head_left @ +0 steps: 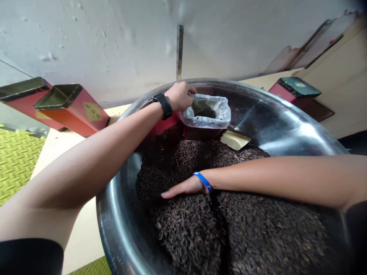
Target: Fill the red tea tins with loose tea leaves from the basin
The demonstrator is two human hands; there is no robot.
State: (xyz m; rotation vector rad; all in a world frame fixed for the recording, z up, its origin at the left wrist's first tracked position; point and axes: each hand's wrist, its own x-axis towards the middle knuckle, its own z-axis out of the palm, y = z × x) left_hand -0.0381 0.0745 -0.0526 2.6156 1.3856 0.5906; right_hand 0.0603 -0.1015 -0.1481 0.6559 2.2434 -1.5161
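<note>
Grips the plastic-lined tin (205, 121) at its left rim with the left hand (180, 96); has the right hand (187, 186) in loose tea leaves (189, 229), cannot tell whether clenched. Finds the tin beyond it, inside the steel basin (275, 126), mouth's long side crosswise.

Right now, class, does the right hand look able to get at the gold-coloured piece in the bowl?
Probably yes: the right hand is partly buried in the dark leaves and would need to lift out, but the gold-coloured piece lies uncovered on top of them, nearby.
</note>
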